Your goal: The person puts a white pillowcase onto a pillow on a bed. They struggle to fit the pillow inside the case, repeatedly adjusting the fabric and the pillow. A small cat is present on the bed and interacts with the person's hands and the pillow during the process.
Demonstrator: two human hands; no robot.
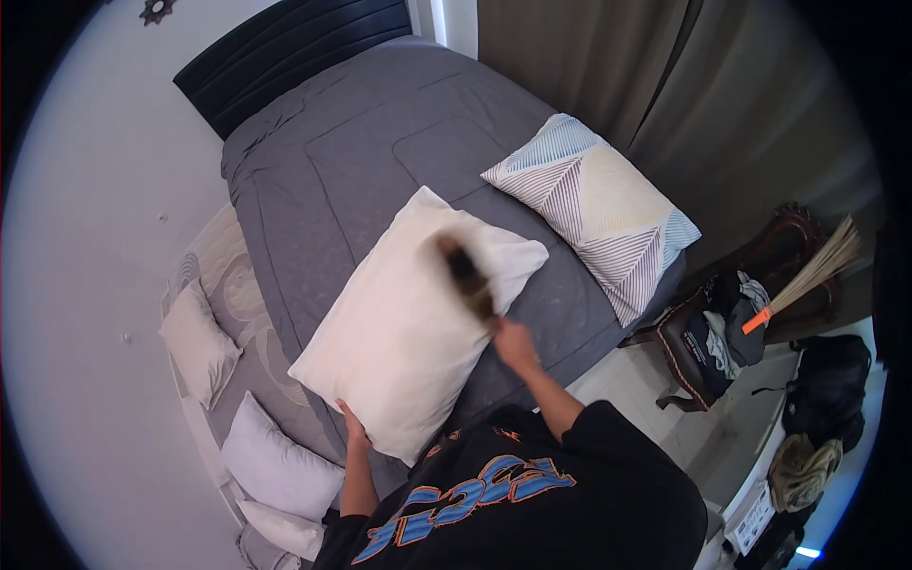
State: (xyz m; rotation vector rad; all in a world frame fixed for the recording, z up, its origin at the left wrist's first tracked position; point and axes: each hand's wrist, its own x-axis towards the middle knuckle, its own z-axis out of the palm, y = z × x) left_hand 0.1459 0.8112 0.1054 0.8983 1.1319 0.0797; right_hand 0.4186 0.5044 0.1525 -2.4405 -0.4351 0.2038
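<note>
A plump white pillow [399, 323] lies on the grey bedspread in front of me. At its near left edge my left hand [354, 426] grips the pillow, one digit stretched along the side and the other fingers mostly hidden. Over the pillow's right part, my right hand [515, 344] is closed round the handle of a brush [467, 274]. The brush is smeared by motion; it has a brownish body with a dark patch. Whether it touches the fabric I cannot tell.
A patterned pillow [598, 209] lies on the grey bed [351, 142] at right. Bare pillows [280, 456] rest on a mattress at left. Clothes and a stick broom [807, 271] lie on a carved chair [679, 366]. A black bag [826, 389] stands at far right.
</note>
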